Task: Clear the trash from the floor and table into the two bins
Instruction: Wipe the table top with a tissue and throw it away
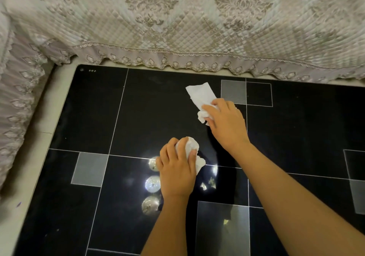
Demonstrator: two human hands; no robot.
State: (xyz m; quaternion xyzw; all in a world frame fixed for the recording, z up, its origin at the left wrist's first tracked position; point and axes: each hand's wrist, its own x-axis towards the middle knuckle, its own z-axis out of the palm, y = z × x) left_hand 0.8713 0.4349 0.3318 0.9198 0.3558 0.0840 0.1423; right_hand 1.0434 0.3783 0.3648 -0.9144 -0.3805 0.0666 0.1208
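Both tissues look light, soft, crushable: left hand (pixel 176 173) grips a wad (pixel 190 146), right hand (pixel 225 121) pinches the flat tissue (pixel 199 94) at its near end on the table (pixel 138 117).

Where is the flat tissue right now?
In the head view, the flat tissue lies on the black table, right of centre near the far edge, with the right hand gripping its near end.

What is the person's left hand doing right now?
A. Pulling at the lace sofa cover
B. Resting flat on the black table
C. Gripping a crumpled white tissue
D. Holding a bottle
C: the left hand has its fingers and thumb curled round a crumpled white tissue just above the black table.
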